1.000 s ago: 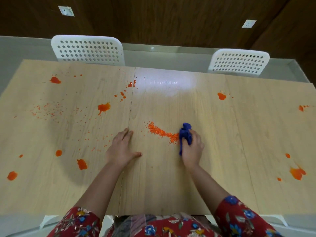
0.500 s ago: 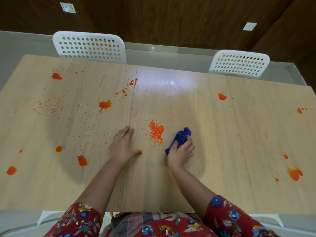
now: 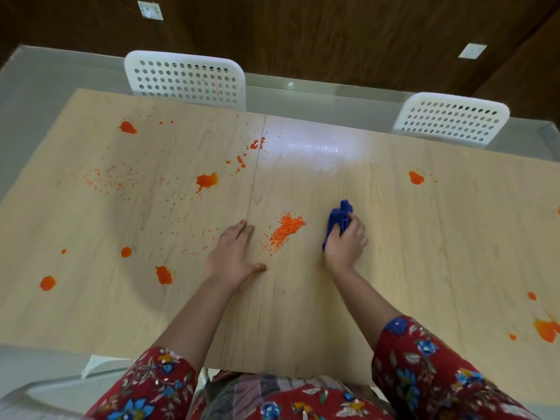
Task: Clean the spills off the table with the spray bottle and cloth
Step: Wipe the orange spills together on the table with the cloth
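Both hands are on the table [image 3: 303, 316] near the middle of the frame. The left hand [image 3: 233, 256] lies flat and open, its fingers straight and pointing toward the top of the frame and its thumb spread out to the side. The right hand [image 3: 345, 244] is curled around a bunched blue cloth [image 3: 338, 218], which sticks out above the knuckles and touches the wood. Between the two hands sits a small heap of orange crumbs [image 3: 286, 230], just beside the left hand's fingertips and a little apart from the cloth. Orange spills mark the rest of the light wooden top: a splat [image 3: 207, 180] above the left hand, a blotch [image 3: 127, 127] toward the upper left, a fine scatter of specks [image 3: 112, 178] at centre left, three blobs [image 3: 164, 274] along the lower left, one splat [image 3: 416, 177] at the upper right, and a larger smear [image 3: 547, 328] at the lower right edge. A seam [image 3: 254, 189] runs down the tabletop and passes under the left hand. Two white perforated chairs [image 3: 185, 78] stand at the far side of the table, one at upper centre and the other at upper right. Red floral sleeves [image 3: 424, 359] cover the arms at the bottom of the frame.
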